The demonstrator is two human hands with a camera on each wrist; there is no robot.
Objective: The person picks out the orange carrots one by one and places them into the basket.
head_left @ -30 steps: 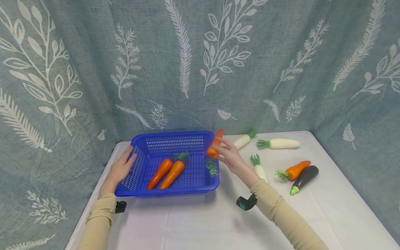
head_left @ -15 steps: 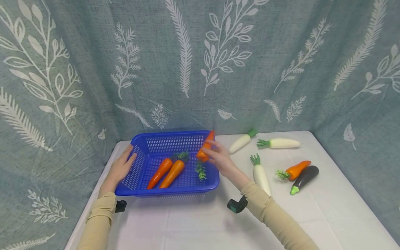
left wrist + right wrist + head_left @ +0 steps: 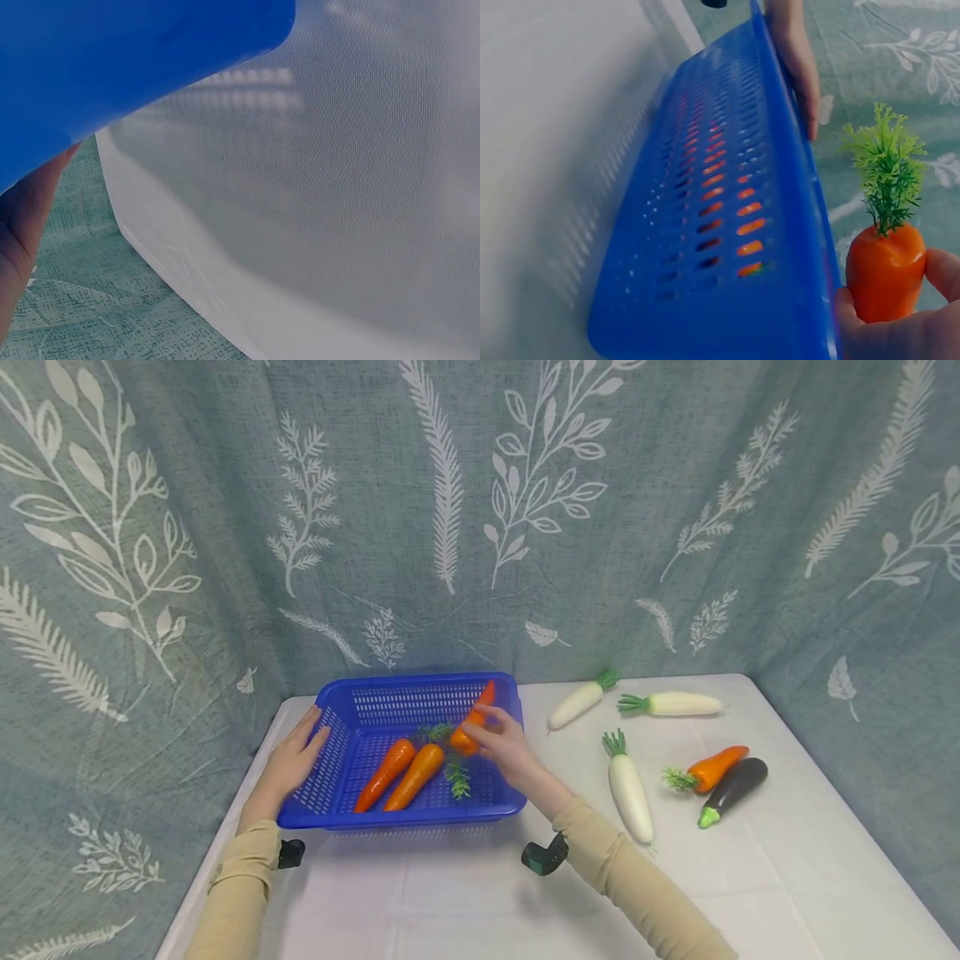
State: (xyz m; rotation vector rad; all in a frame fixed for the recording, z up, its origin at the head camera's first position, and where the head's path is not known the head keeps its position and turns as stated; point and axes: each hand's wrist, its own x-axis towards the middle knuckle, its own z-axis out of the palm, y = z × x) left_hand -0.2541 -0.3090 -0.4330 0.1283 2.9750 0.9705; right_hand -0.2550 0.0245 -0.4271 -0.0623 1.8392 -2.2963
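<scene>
My right hand pinches an orange carrot above the right half of a blue plastic basket. In the right wrist view, thumb and fingers grip the carrot near its thick end, with the leafy top upward. Inside the basket two carrots lie side by side on the bottom, a redder one and a lighter one. My left hand rests with straight fingers against the basket's left side. In the left wrist view the blue basket wall hides most of that hand.
Right of the basket, on the white table, lie three white radishes: one at the back, one farther right, one nearer. Another carrot lies beside an eggplant. A patterned curtain surrounds the table.
My right hand has moved left with the carrot, from the basket's right rim to over its inside. The near white radish shows fully now. My left hand stays in place.
</scene>
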